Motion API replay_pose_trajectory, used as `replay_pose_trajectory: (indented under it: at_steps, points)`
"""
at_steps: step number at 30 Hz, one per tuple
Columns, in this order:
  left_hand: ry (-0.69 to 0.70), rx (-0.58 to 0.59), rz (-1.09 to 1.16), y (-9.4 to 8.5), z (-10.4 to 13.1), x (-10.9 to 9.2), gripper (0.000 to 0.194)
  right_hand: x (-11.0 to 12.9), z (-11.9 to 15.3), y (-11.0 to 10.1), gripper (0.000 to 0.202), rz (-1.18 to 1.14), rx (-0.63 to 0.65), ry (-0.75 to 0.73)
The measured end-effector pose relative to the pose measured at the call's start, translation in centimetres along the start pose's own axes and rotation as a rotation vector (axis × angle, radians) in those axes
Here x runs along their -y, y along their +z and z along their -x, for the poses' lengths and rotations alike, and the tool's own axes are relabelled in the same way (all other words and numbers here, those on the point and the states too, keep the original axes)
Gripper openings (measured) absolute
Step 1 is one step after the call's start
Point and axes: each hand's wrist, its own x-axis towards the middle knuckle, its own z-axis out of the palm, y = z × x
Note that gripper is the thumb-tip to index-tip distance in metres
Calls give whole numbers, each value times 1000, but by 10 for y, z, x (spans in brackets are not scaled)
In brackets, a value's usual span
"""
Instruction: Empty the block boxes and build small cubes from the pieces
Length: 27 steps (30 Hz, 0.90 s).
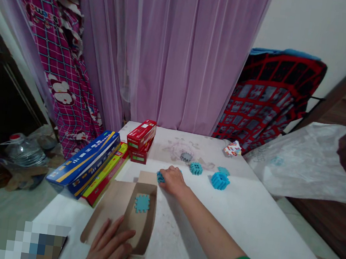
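An opened cardboard box (144, 244) lies on the table with its plain brown inside showing and its flap folded out to the left. In it rests one flat teal foam piece (142, 203) with toothed edges. My left hand (111, 244) grips the box's near left corner, fingers over the edge and thumb at the front. Beyond the box, my right hand (173, 181) is closed around a blue toothed foam block (160, 177), mostly hidden under the fingers. Farther right sit a teal foam cube (196, 168), a blue ring-shaped foam block (219, 181) and a flat teal piece (223, 170).
A grey toothed piece (186, 156) lies toward the back. Red boxes (140, 140) are stacked at the back left, beside blue boxes (86, 160) and a yellow-red box (106, 176). A crumpled wrapper (233, 149) and a white plastic bag (305, 164) are at the right.
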Motion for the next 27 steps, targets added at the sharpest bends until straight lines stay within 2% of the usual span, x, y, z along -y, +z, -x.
replay_pose_trajectory:
  at_steps: [3,6,9,11,15,17,21,27]
  points:
    - [-5,6,-7,3,3,1,20,1,1,3,29,3,-15,17]
    - [3,12,-9,6,5,0,19,-7,0,0,39,-55,-53,60]
    - [-6,12,5,7,5,-1,20,-28,-1,-7,39,-98,-90,137]
    - [-28,11,17,7,4,-3,21,-46,-1,-10,38,-110,-66,183]
    - [-43,4,29,10,2,-5,19,-68,4,-2,59,-127,12,171]
    - [-52,8,35,12,1,-6,19,-70,6,7,64,-128,25,154]
    - [-101,38,47,13,1,-9,20,-67,9,21,60,-138,7,169]
    - [-223,36,73,11,3,-17,27,-69,11,23,61,-164,-2,175]
